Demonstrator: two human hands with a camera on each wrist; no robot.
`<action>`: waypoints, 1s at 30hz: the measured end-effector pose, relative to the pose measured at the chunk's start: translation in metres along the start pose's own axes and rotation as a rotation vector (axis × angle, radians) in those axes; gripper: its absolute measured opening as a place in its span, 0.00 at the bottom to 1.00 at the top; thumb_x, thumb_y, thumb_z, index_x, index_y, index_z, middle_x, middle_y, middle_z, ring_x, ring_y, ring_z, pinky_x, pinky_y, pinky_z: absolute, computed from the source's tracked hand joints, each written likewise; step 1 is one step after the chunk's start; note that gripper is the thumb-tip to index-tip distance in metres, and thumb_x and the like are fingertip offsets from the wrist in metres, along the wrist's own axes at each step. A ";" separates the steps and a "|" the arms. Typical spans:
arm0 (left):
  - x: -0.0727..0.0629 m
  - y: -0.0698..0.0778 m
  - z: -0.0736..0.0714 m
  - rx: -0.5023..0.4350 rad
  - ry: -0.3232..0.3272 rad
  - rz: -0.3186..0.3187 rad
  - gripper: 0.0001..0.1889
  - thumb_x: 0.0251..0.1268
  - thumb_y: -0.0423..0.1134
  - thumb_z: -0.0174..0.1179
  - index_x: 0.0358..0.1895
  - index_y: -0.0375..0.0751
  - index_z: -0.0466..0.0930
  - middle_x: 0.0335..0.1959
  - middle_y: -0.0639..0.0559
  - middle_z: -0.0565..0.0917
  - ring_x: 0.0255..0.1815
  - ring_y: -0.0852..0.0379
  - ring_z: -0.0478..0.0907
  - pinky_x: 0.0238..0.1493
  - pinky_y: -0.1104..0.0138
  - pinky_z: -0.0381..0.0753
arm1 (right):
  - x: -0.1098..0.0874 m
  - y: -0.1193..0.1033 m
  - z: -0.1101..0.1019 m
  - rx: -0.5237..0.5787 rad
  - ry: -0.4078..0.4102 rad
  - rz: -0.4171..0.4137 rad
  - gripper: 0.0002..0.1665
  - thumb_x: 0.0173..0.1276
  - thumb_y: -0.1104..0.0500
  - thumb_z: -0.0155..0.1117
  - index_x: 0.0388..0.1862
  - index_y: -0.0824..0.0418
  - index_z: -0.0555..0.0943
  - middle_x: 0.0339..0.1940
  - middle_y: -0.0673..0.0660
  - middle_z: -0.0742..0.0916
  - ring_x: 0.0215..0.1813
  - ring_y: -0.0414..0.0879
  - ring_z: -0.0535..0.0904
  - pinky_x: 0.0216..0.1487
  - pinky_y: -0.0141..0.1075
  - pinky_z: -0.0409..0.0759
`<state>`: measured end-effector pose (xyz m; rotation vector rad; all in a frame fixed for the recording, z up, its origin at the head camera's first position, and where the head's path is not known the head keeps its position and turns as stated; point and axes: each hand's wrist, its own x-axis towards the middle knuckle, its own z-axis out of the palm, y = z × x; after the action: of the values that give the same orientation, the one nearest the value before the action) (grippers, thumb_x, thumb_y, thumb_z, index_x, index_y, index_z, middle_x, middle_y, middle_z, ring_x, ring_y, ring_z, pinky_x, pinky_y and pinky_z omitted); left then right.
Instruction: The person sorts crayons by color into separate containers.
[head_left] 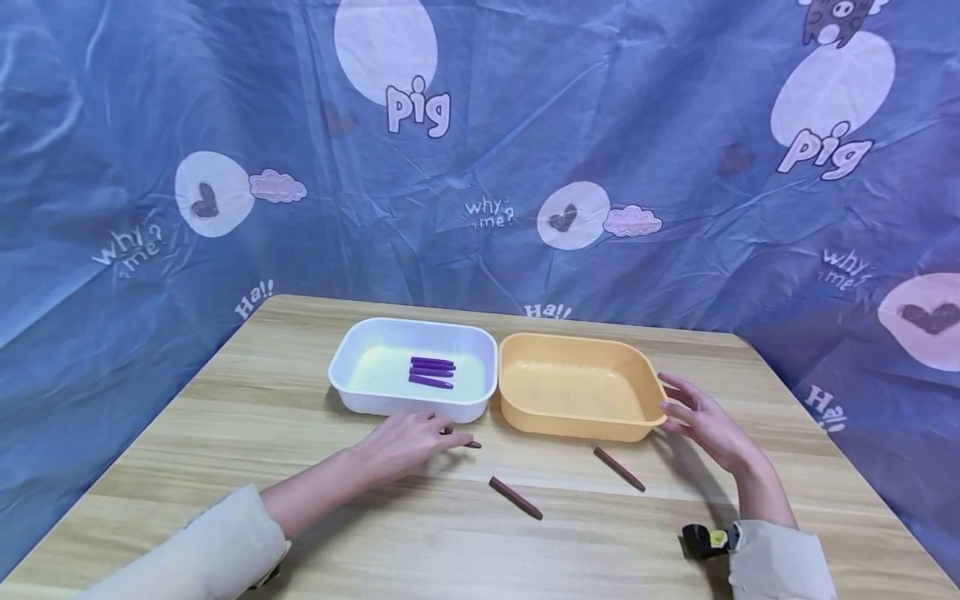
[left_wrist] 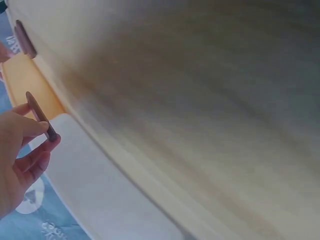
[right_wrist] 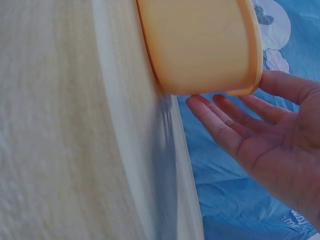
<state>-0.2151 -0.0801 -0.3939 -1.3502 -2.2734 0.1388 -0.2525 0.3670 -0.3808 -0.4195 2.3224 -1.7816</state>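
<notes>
My left hand (head_left: 408,442) pinches a brown crayon (left_wrist: 41,116) between thumb and fingers, just in front of the white tray. At the far right, my right hand (head_left: 705,421) touches the right end of the yellow tray (head_left: 577,427). Its fingers are nearly straight, with the thumb at the rim and the other fingertips against the outer wall in the right wrist view. Several purple crayons (head_left: 431,373) lie side by side in the white tray (head_left: 412,405). Two more brown crayons, one in the middle (head_left: 515,497) and one farther right (head_left: 619,468), lie on the table.
The two trays stand side by side towards the back of the wooden table (head_left: 420,542). A blue printed cloth (head_left: 480,150) hangs behind the table and along its right side. A black wrist device (head_left: 705,542) sits at the right sleeve.
</notes>
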 end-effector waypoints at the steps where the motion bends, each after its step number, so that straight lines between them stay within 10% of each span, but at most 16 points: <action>1: 0.002 0.001 -0.002 -0.003 0.001 -0.005 0.24 0.53 0.28 0.59 0.52 0.57 0.78 0.35 0.56 0.78 0.29 0.59 0.72 0.20 0.73 0.72 | 0.000 0.000 0.000 -0.002 0.000 0.002 0.39 0.72 0.62 0.48 0.70 0.74 0.40 0.65 0.79 0.54 0.50 0.38 0.74 0.49 0.35 0.78; 19: 0.057 0.000 -0.027 0.014 -0.032 -0.069 0.29 0.53 0.25 0.57 0.56 0.59 0.77 0.33 0.56 0.78 0.22 0.61 0.68 0.15 0.76 0.60 | 0.000 0.002 0.001 0.023 -0.004 0.013 0.39 0.72 0.63 0.48 0.70 0.75 0.40 0.63 0.79 0.55 0.50 0.41 0.75 0.48 0.36 0.78; 30: 0.097 -0.004 -0.018 -0.036 -0.068 -0.153 0.29 0.53 0.23 0.56 0.55 0.61 0.77 0.33 0.56 0.79 0.20 0.59 0.69 0.12 0.75 0.62 | -0.002 -0.001 0.000 0.049 -0.016 0.032 0.38 0.73 0.64 0.46 0.70 0.73 0.37 0.63 0.80 0.53 0.49 0.41 0.76 0.48 0.37 0.78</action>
<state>-0.2486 -0.0024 -0.3422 -1.2001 -2.4369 0.0944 -0.2509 0.3672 -0.3802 -0.3850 2.2565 -1.8100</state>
